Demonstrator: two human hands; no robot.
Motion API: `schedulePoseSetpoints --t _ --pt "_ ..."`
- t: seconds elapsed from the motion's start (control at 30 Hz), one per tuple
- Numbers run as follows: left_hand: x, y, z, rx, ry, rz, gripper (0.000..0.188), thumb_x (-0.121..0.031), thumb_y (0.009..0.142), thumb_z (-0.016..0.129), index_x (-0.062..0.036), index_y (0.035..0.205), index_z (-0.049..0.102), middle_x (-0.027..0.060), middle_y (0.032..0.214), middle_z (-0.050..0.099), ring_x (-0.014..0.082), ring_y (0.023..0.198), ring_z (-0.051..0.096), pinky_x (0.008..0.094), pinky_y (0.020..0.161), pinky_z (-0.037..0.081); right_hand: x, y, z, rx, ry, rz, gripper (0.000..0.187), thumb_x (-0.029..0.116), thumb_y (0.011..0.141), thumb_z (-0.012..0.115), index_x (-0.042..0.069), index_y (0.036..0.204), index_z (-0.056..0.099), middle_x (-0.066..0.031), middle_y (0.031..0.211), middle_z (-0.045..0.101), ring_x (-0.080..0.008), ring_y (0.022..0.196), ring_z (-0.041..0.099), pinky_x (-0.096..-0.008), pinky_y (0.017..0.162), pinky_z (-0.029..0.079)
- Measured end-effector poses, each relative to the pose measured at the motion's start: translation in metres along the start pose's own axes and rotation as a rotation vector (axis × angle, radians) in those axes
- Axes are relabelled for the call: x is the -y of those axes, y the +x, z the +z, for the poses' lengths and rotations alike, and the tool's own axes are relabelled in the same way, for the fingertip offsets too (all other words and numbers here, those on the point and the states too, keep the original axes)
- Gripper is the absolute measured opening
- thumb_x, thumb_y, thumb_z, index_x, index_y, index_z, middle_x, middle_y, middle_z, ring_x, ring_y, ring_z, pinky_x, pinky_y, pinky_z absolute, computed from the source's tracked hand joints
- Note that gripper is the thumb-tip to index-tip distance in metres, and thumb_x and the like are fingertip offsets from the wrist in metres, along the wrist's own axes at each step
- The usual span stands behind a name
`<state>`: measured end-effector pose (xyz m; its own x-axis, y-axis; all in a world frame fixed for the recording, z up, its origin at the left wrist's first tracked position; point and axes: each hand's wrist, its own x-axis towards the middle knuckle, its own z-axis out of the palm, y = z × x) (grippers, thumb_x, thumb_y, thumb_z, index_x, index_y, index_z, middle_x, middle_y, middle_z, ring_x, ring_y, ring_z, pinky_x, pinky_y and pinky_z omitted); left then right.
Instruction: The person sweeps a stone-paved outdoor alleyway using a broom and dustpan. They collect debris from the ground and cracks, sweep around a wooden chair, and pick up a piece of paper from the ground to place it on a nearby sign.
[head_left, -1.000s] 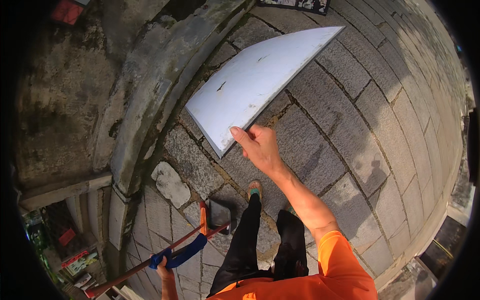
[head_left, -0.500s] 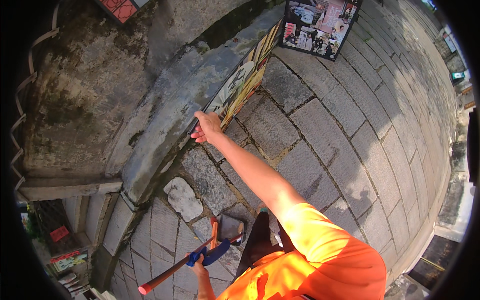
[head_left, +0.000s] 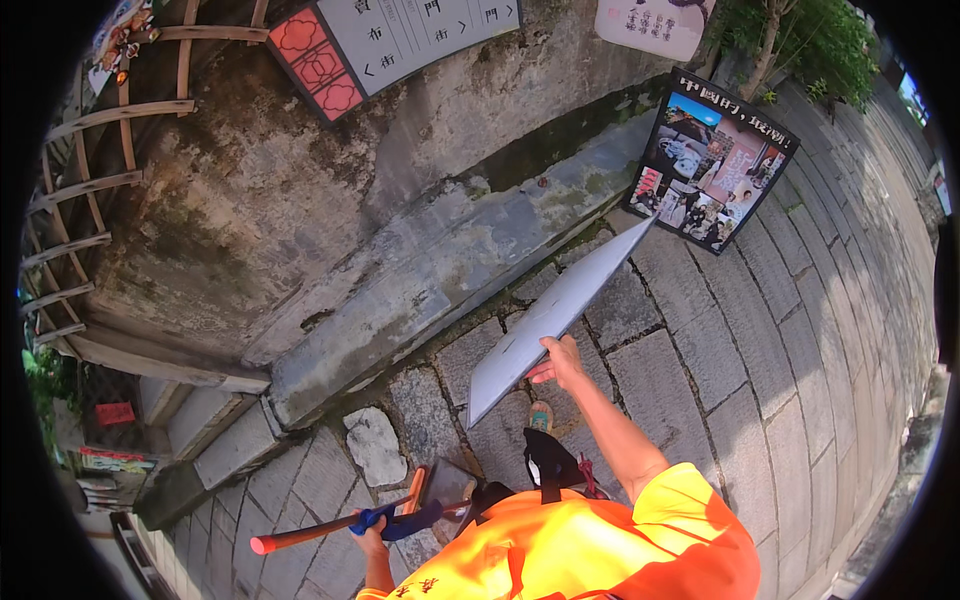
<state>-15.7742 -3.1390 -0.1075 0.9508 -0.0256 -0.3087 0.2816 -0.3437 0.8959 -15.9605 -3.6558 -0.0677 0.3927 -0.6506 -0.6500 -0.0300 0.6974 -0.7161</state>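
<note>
My right hand (head_left: 562, 362) grips the near edge of a large flat picture board (head_left: 550, 315), its thumb on top and fingers below. The board's plain grey-white side faces me, and it leans out over the paving, with its far corner close to a standing poster board (head_left: 712, 165). At the lower left, my left hand (head_left: 372, 538) is closed around a red-orange pole (head_left: 305, 536) and a blue cloth (head_left: 424, 521) wrapped on it. Beside that hand are a shorter orange bar (head_left: 416, 490) and a dark dustpan-like tray (head_left: 452, 484); how they join the pole is hidden.
A low stone ledge (head_left: 440, 290) runs along a stained wall (head_left: 270, 220). On the wall hangs a grey and red sign (head_left: 410, 50). A pale loose stone (head_left: 376, 446) lies on the paving (head_left: 690, 370). Wooden lattice (head_left: 90, 185) stands at left, a shrub (head_left: 820, 55) at far right.
The board has swung away from the ledge toward me and turned, so its pale side shows instead of the printed one. My right hand has moved right and nearer; the left still holds the pole.
</note>
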Motion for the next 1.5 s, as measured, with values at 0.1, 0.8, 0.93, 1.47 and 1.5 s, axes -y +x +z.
schedulePoseSetpoints --t 0.1,0.8,0.93,1.47,1.5 --pt "-0.045 0.003 0.036 0.033 -0.045 -0.005 0.052 0.009 0.051 0.068 -0.0078 0.096 0.051 -0.0017 0.086 0.048 0.0149 0.080 0.049 0.0274 0.080 0.041 0.011 0.013 -0.025 0.055 0.049 -0.047 0.043 0.014 0.079 0.046 -0.018 0.105 0.035 -0.0278 0.087 0.055 -0.0359 0.052 0.061 -0.0359 0.036 0.052" --pt "-0.196 0.046 0.188 0.171 -0.098 0.052 0.046 0.008 0.054 0.069 -0.0116 0.091 0.050 -0.0023 0.086 0.048 0.0128 0.080 0.047 0.0255 0.077 0.039 0.272 0.040 -0.017 0.179 0.055 -0.347 0.033 0.018 0.080 0.049 -0.015 0.086 0.049 -0.0239 0.079 0.060 -0.0331 0.061 0.064 -0.0348 0.048 0.054" --pt "-0.194 0.076 0.205 0.179 -0.029 0.073 0.047 0.007 0.052 0.069 -0.0116 0.090 0.051 -0.0021 0.086 0.048 0.0130 0.080 0.047 0.0255 0.077 0.039 0.302 0.085 0.011 0.211 0.036 -0.340 0.035 0.016 0.080 0.049 -0.018 0.089 0.045 -0.0268 0.082 0.058 -0.0356 0.063 0.063 -0.0362 0.048 0.055" --pt "-0.242 0.123 0.287 0.035 -0.094 -0.012 0.049 0.007 0.049 0.069 -0.0113 0.090 0.051 -0.0034 0.084 0.045 0.0121 0.079 0.044 0.0245 0.078 0.037 0.422 0.268 0.232 0.227 -0.037 -0.063 0.044 0.011 0.086 0.043 -0.011 0.116 0.019 -0.0325 0.107 0.041 -0.0432 0.073 0.062 -0.0462 0.055 0.057" --pt "-0.251 0.118 0.293 0.028 -0.124 -0.015 0.049 0.007 0.049 0.070 -0.0112 0.090 0.051 -0.0032 0.083 0.045 0.0124 0.079 0.045 0.0245 0.078 0.037 0.427 0.280 0.246 0.222 -0.021 -0.057 0.046 0.010 0.086 0.044 -0.011 0.117 0.017 -0.0324 0.105 0.043 -0.0432 0.072 0.062 -0.0469 0.053 0.057"
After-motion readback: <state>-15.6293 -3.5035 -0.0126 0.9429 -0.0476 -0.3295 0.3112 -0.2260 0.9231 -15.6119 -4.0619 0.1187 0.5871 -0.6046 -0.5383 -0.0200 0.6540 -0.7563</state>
